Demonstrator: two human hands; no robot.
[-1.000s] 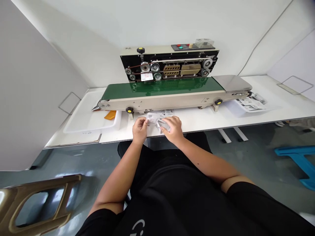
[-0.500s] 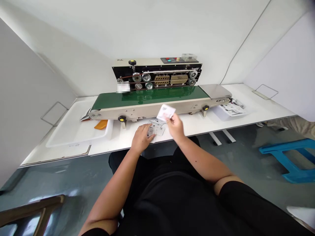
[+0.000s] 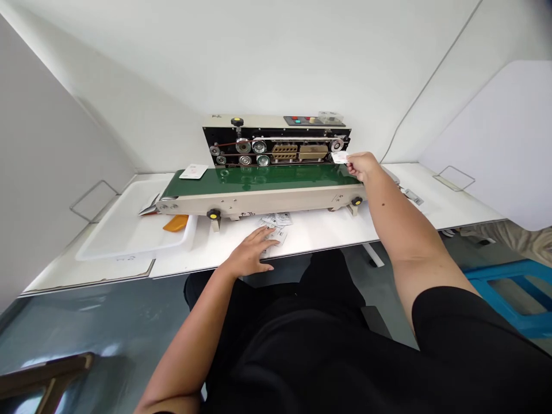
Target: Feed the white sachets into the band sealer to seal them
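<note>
My right hand [image 3: 361,165] pinches a small white packet [image 3: 340,157] by its right edge. That packet is at the right end of the band sealer [image 3: 276,144], close to its rollers and above the green conveyor belt [image 3: 276,179]. A second white packet [image 3: 194,171] lies flat on the left end of the belt. My left hand [image 3: 250,252] is open, fingers spread, over several printed packets [image 3: 280,234] on the table in front of the sealer; it covers part of them.
On the left stands a white tray [image 3: 101,250] with an orange scoop [image 3: 175,223] in it. More packets [image 3: 413,196] are at the right, partly behind my forearm. A wire stand [image 3: 456,177] is at the far right, and a blue stool [image 3: 509,287] on the floor.
My right hand has carried its packet up and right to the sealer's right end. The other packet has come away from the left rollers onto the belt. My left hand's fingers have spread.
</note>
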